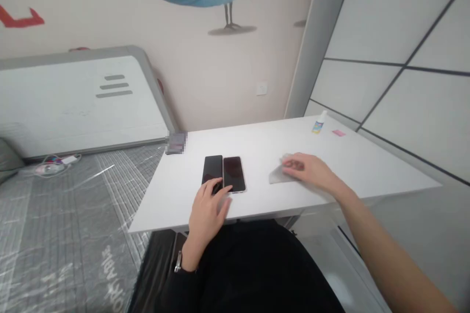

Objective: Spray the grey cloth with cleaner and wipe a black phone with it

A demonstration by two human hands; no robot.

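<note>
Partly, right hand (307, 170) covers grey cloth (276, 175); rest blurred.

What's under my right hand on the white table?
A flat grey cloth lies under the right hand, its left part sticking out on the table. The part beneath the fingers is covered, so anything else there cannot be seen.
</note>
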